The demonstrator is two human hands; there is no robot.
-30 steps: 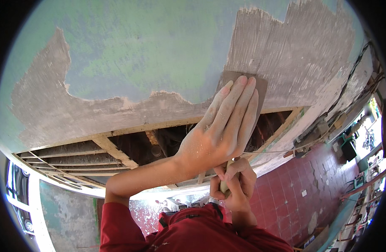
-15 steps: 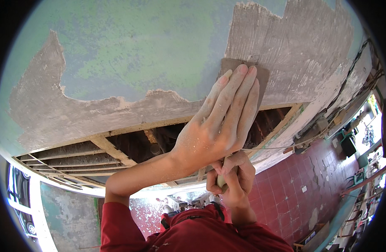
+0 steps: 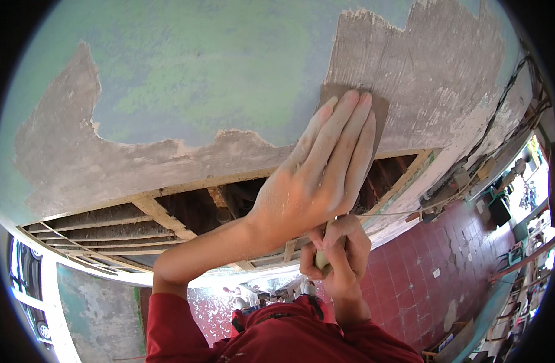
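My left hand [image 3: 326, 157] lies flat with fingers stretched out and together, pressing over a grey scraper blade [image 3: 381, 109] against the surface overhead. Pale dust coats its fingers. Below it, my right hand [image 3: 344, 254] is closed around the tool's pale handle [image 3: 321, 260]. The blade sits at the border between faded green-blue paint [image 3: 211, 60] and a scraped grey patch [image 3: 416, 72] with ragged, flaking edges. Part of the blade and my left thumb are hidden.
An open ceiling section with bare wooden battens [image 3: 162, 215] runs beside my hands. Black cables [image 3: 501, 103] hang along the right. A red tiled floor [image 3: 422, 266] with clutter at its right edge lies below. A vehicle [image 3: 32, 284] shows at far left.
Both hands and the blade have shifted a little upward in the picture, mostly during the first half second, with a slight drift right since. Their grip and pose look the same.
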